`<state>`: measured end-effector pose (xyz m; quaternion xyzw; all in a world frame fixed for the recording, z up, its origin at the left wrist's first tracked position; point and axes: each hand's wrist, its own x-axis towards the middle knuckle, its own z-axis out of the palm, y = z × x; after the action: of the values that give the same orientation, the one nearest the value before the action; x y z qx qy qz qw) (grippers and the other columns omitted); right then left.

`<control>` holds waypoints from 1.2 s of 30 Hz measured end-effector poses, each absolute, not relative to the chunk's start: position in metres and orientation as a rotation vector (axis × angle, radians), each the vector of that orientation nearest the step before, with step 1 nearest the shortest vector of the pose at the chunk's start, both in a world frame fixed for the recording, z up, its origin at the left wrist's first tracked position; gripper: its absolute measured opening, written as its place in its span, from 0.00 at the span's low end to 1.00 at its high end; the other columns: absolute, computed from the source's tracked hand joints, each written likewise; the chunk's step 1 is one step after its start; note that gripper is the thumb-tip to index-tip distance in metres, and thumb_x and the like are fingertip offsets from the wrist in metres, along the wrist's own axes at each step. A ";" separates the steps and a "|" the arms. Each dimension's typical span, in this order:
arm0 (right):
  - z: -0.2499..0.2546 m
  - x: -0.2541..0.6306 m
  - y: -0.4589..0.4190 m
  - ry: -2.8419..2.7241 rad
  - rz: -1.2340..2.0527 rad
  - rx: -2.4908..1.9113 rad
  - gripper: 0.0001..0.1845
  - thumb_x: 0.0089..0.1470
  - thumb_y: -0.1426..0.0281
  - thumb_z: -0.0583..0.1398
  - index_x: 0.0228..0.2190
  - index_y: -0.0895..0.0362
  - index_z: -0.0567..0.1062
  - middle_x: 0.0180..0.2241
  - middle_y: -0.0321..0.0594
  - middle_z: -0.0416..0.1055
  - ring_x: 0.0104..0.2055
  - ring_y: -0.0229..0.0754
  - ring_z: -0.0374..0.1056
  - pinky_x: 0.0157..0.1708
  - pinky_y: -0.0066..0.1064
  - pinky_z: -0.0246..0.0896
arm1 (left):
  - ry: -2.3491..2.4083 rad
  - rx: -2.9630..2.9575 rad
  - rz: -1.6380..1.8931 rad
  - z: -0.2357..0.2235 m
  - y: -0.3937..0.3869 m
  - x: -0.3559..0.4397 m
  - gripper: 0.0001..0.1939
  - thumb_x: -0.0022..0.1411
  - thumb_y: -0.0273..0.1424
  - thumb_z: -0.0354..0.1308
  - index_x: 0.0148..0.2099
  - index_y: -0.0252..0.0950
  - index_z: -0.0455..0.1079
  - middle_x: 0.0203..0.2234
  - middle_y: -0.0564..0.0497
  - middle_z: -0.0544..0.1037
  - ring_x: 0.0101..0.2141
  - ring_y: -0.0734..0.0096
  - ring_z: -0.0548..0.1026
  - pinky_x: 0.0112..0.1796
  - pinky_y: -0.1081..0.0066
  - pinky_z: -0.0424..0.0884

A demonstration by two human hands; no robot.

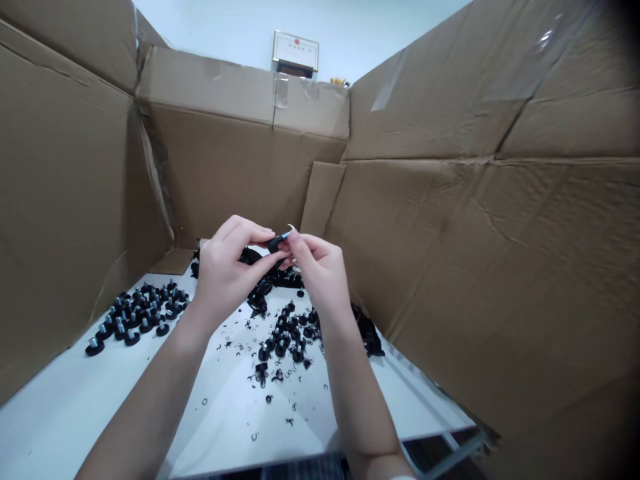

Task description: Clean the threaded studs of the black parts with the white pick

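My left hand (pixel 233 267) and my right hand (pixel 320 270) meet above the white table (pixel 220 420). Left fingers pinch a black rubber foot with a metal threaded stud (pixel 277 243). Right fingertips hold the stud's end, where a thin pale curved piece (pixel 291 228) shows; its exact kind is too small to tell. Below my right wrist stands a cluster of similar black feet (pixel 287 337). Left of my left wrist stand several more in a dense group (pixel 135 313). Many small black rings (pixel 240 350) lie scattered between my forearms. Black scrap material (pixel 260 297) is heaped under my hands.
Brown cardboard panels form high walls at the left (pixel 65 187), back (pixel 215 167) and right (pixel 475 260) of the table. Another black heap (pixel 369 331) lies against the right wall. A framed wall plaque (pixel 295 53) shows above the back panel.
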<state>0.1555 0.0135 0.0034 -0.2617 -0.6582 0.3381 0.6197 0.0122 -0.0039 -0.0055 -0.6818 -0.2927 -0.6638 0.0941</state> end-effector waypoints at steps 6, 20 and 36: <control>0.001 0.154 0.022 -1.418 0.835 -0.580 0.09 0.47 0.62 0.66 0.26 0.56 0.78 0.26 0.35 0.75 0.24 0.33 0.67 0.28 0.29 0.69 | -0.868 -1.969 -1.935 -0.010 0.001 0.021 0.06 0.57 0.26 0.65 0.35 0.38 0.69 0.32 0.54 0.74 0.35 0.73 0.75 0.36 0.70 0.75; 0.004 0.176 0.031 -1.446 0.381 -0.855 0.20 0.47 0.55 0.66 0.17 0.56 0.72 0.15 0.30 0.64 0.19 0.31 0.55 0.21 0.28 0.51 | -0.954 -2.330 -2.899 -0.006 0.010 0.014 0.14 0.56 0.40 0.66 0.36 0.35 0.71 0.27 0.53 0.77 0.29 0.72 0.79 0.32 0.71 0.78; 0.002 0.157 0.013 -1.492 0.421 -0.757 0.10 0.51 0.63 0.63 0.23 0.55 0.76 0.22 0.33 0.70 0.22 0.33 0.57 0.24 0.28 0.55 | -0.909 -2.054 -2.010 -0.011 0.007 0.021 0.06 0.57 0.28 0.65 0.36 0.38 0.71 0.32 0.54 0.73 0.33 0.74 0.74 0.35 0.72 0.74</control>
<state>0.1573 0.0132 0.0021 -0.3333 -0.6569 0.1853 0.6505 0.0212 0.0066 -0.0112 -0.6800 -0.3009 -0.6656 0.0639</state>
